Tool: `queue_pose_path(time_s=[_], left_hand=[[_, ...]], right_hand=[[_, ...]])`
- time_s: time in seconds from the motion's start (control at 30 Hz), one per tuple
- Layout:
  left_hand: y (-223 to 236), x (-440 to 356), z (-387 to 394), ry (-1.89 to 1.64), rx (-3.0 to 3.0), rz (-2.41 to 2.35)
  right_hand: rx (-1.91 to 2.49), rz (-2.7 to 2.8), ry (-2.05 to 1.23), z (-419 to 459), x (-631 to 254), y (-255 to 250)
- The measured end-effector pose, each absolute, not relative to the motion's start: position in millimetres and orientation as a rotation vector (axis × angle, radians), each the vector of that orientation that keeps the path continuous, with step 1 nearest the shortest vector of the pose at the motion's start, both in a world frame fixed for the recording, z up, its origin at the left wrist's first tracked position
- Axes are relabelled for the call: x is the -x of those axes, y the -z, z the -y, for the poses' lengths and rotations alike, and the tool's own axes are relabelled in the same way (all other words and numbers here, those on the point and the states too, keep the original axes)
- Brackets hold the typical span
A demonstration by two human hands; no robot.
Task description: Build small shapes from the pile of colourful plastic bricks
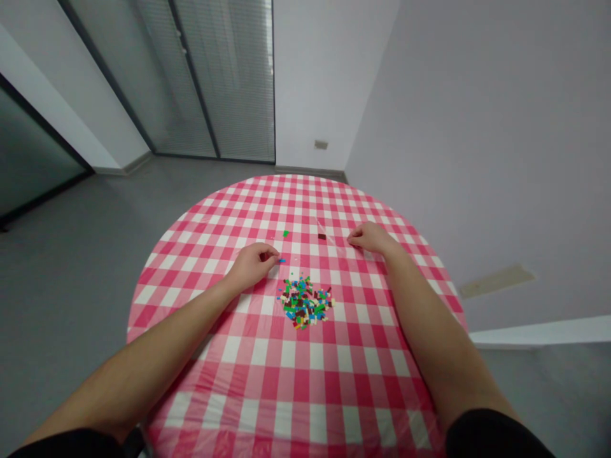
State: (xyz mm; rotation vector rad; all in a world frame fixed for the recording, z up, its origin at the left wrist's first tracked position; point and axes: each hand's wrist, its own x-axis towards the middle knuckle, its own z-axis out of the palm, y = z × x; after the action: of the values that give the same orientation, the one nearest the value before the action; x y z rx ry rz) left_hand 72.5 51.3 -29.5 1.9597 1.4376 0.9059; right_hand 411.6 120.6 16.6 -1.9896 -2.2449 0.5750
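Observation:
My left hand (252, 266) rests on the checked cloth with its fingers drawn together, and no piece shows in them. Just beyond its fingertips lies a small blue plastic brick (282, 260). A heap of tiny multicoloured plastic bricks (303, 303) sits nearer me, below and to the right of that hand. My right hand (372, 237) lies further right with its fingers together, holding nothing visible. Between the hands lie a lone green brick (285, 234) and a dark brown brick (322, 236).
A round table under a pink-and-white checked cloth (248, 375) fills the lower middle of the view, its far edge beyond my hands. Grey floor surrounds it, with a pale wall (477, 127) on the right and glass panels with blinds (229, 76) behind.

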Motion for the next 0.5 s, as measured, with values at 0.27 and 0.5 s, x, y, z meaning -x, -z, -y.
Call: queue_pose_path(time_s=[0.27, 0.5], left_hand=[[34, -72, -54, -0.906, -1.989, -1.415], [34, -71, -54, -0.902, -2.006, -1.418]], right_hand=[[1.727, 2.351, -0.760, -106, -395, -37], [1.394, 2.810, -1.329, -74, -347, -43]])
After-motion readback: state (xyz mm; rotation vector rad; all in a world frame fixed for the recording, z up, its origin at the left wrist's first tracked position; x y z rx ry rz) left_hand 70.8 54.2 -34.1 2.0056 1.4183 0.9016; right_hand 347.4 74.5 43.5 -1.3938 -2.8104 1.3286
